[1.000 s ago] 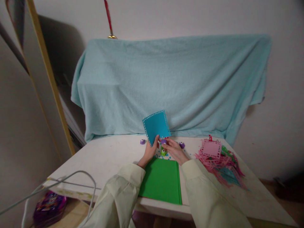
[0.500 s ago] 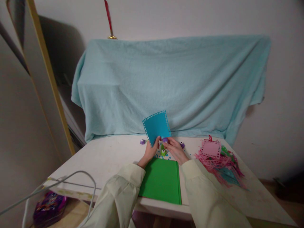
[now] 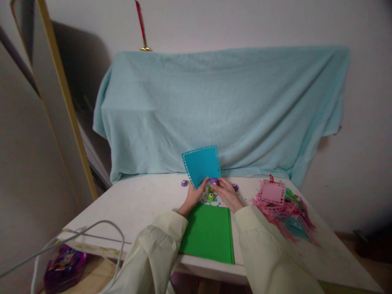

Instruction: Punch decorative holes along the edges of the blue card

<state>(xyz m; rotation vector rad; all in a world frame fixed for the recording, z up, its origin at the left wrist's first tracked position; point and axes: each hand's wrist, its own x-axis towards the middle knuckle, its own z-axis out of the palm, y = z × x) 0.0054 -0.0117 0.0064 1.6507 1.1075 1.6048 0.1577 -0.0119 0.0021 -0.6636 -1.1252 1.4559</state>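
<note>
- I see a spare purple punch (image 3: 183, 183) parked on the tabletop (image 3: 134, 204), clear of the work.
- My left hand (image 3: 193, 195) pinches the blue card (image 3: 202, 164) upright by its lower edge, so the perforated border faces me.
- My right hand (image 3: 226, 192) closes around a small punch (image 3: 213, 180) at the card's bottom corner.
- Pink scraps (image 3: 280, 204) lie at the far right.

You have one blue punched card (image 3: 201, 164) upright, one green sheet (image 3: 208, 232) flat on the bench (image 3: 131, 204), and one pink card (image 3: 272, 192) atop one heap of paper trimmings (image 3: 288, 216). Small punches — three purple (image 3: 184, 183) (image 3: 213, 180) (image 3: 235, 187), one green (image 3: 210, 197) — make four.
</note>
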